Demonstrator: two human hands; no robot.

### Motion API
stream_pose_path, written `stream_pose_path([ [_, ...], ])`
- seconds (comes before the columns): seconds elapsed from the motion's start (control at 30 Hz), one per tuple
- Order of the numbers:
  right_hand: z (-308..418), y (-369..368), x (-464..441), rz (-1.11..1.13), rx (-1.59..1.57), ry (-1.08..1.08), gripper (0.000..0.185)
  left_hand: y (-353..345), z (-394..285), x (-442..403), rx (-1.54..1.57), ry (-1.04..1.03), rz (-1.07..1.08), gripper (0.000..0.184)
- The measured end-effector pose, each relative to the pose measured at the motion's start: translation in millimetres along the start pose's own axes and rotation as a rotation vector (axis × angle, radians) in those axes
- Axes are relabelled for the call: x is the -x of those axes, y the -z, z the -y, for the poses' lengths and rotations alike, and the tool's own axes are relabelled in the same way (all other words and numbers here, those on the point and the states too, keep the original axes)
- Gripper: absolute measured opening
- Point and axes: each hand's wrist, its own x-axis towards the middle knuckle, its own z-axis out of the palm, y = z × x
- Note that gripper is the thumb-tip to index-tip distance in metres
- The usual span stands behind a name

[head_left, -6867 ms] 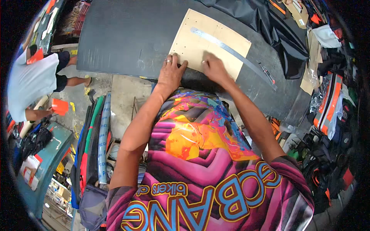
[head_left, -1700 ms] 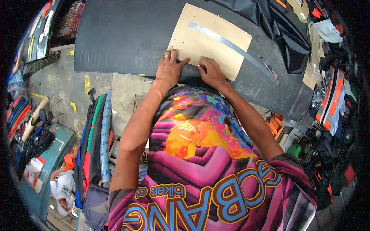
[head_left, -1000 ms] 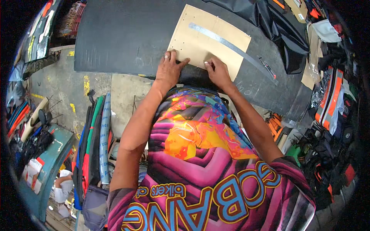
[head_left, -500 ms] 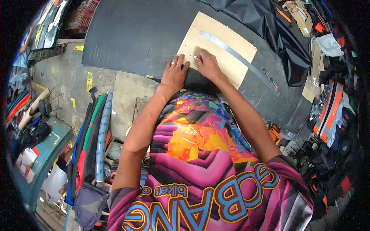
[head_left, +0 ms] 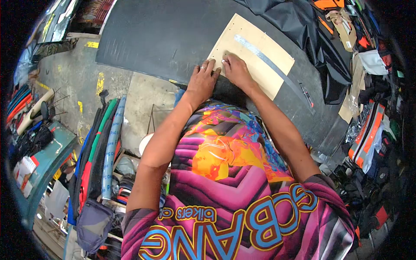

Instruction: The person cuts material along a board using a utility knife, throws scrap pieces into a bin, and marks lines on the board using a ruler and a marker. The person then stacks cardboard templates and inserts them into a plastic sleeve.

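Note:
My right hand (head_left: 238, 73) is closed around a small white piece (head_left: 224, 61), possibly chalk, over the near left part of a tan board (head_left: 268, 56). Small dark marks or holes run along the board's left side. My left hand (head_left: 203, 81) lies with its fingers stretched out at the board's near left corner, a ring on one finger. Across the board and onto the dark table (head_left: 143, 39) lies a metal ruler (head_left: 264, 58). A cutter knife (head_left: 307, 98) rests near the ruler's near end.
Black sheet material (head_left: 299, 34) lies crumpled at the table's far right. Several rolls of material (head_left: 97, 156) stand to the left, above a grey bag (head_left: 94, 225). An orange-striped bag (head_left: 367, 134) and piled goods are on the right.
The view has shifted a little, so the board and ruler appear farther right. My right hand has moved slightly towards the board's left edge, still holding the white piece. My left hand stays near the corner.

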Motion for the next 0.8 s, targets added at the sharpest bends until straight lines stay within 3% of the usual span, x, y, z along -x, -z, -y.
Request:
stream_pose_path([
  [0.2,5.1,0.0,-6.2,0.167,0.174,-0.071,0.036,1.9,-1.7,0.5,0.023,0.010,0.007,0.052],
  [0.3,5.7,-1.5,-10.5,0.131,0.206,0.049,0.021,-0.6,-1.6,0.2,-0.007,-0.002,-0.025,0.050],
  [0.43,19.7,6.2,-14.8,0.217,0.214,-0.063,0.021,-5.1,1.6,1.8,-0.056,-0.025,-0.082,0.050],
  [0.5,10.4,1.0,-15.2,0.227,0.197,-0.091,0.039,-7.0,3.0,4.1,-0.061,-0.031,-0.085,0.050],
  [0.53,9.9,4.8,-14.4,0.230,0.199,-0.082,0.039,-5.8,3.3,4.5,-0.066,-0.036,-0.084,0.050],
  [0.6,7.9,14.6,-9.7,-0.007,0.000,-0.078,0.016,-4.8,2.5,4.8,-0.027,-0.006,-0.051,0.051],
  [0.8,1.1,22.6,-20.7,0.017,0.040,-0.072,0.016,-6.0,1.8,6.9,0.028,0.013,-0.026,0.052],
])
